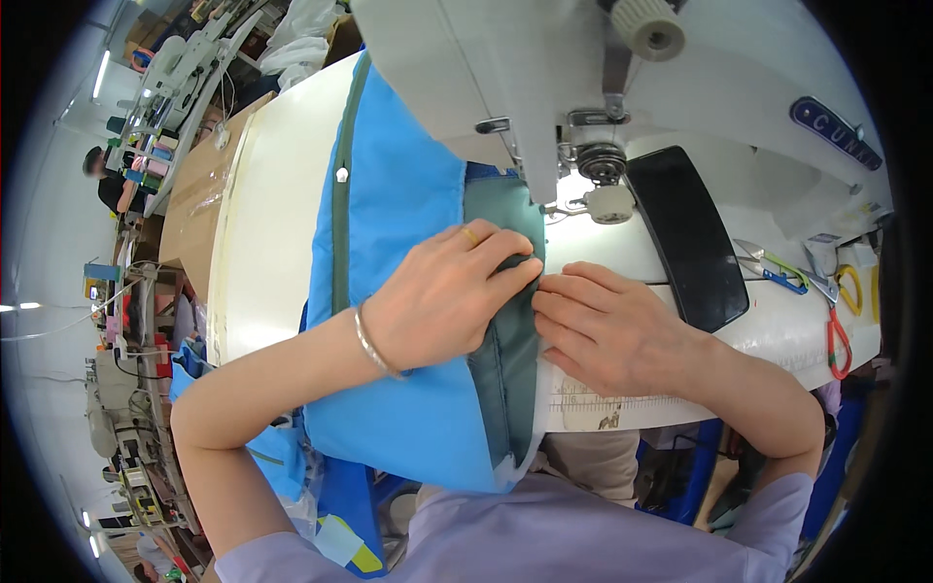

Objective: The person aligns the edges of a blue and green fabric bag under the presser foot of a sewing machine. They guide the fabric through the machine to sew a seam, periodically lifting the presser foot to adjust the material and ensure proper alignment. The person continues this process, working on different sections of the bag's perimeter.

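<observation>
Fingers (501,244) on blue fabric (398,423) — dark nameplate (834,132) (pale lettering)

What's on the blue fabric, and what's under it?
On the blue fabric, a dark-green strip runs along its left side, and the left hand reaches across. White tabletop shows beyond its left edge; whatever lies directly underneath is covered.

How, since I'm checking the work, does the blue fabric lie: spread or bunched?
Mostly spread: the fabric lies broad and fairly flat on the table, under the left hand. Any fold underneath would be hidden.
</observation>
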Motion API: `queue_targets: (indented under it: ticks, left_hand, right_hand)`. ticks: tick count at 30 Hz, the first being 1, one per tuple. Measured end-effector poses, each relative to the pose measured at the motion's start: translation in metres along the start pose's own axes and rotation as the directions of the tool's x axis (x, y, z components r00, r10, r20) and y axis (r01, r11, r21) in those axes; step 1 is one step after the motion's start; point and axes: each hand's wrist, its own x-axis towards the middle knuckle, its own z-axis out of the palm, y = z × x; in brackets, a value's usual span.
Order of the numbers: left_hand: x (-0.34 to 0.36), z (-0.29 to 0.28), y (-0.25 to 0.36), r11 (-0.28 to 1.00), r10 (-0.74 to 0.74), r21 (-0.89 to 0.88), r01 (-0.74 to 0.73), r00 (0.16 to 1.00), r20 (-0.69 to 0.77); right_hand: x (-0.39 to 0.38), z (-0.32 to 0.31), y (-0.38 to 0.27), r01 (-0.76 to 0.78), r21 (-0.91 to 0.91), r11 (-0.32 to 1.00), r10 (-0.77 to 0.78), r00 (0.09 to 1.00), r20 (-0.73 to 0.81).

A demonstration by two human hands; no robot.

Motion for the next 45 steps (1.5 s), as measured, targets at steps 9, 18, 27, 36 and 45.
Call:
queue_targets:
  ticks: [9, 18, 27, 36, 45]
  left_hand:
    - [0.011, -0.023, -0.038, 0.999, -0.034, 0.024, 0.038, 0.988, -0.15]
    - [-0.149, -0.086, -0.053, 0.228, -0.917, -0.228, 0.947, 0.287, 0.277]
    - [-0.192, -0.118, -0.011, 0.518, -0.811, -0.732, 0.442, 0.525, -0.257]
    - [-0.284, -0.099, 0.066, 0.656, -0.748, -0.659, 0.368, 0.434, -0.503]
    - [-0.168, -0.099, 0.063, 0.926, -0.337, -0.143, 0.35, 0.59, -0.734]
  right_hand:
    - [0.004, -0.003, 0.002, -0.195, -0.093, 0.976, 0.186, 0.978, -0.095]
    - [0.013, -0.008, -0.037, -0.379, 0.233, 0.896, 0.402, 0.914, -0.058]
    - [0.052, -0.02, -0.132, -0.577, 0.797, 0.178, 0.676, 0.66, 0.327]
    - [0.015, 0.062, -0.195, -0.31, 0.479, 0.821, 0.471, 0.842, -0.263]
    - [-0.019, 0.076, -0.206, -0.14, -0.034, 0.99, 0.132, 0.974, -0.182]
